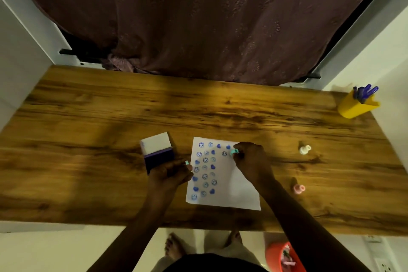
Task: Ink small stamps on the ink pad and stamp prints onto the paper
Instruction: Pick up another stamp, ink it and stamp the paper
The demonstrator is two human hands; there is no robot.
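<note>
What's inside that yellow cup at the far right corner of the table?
The yellow cup holds several blue pens, their upper ends sticking out above the rim. Their lower parts, and anything else inside, are hidden by the cup's wall.

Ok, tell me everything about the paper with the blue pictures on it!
The paper is a white sheet lying flat on the wooden table, a bit crooked. Its left half and top are filled with blue prints of smiley faces and hearts; the lower right is blank. The right hand presses a small teal stamp near its top right corner. The left hand rests at its left edge. An open ink pad sits beside it.
</note>
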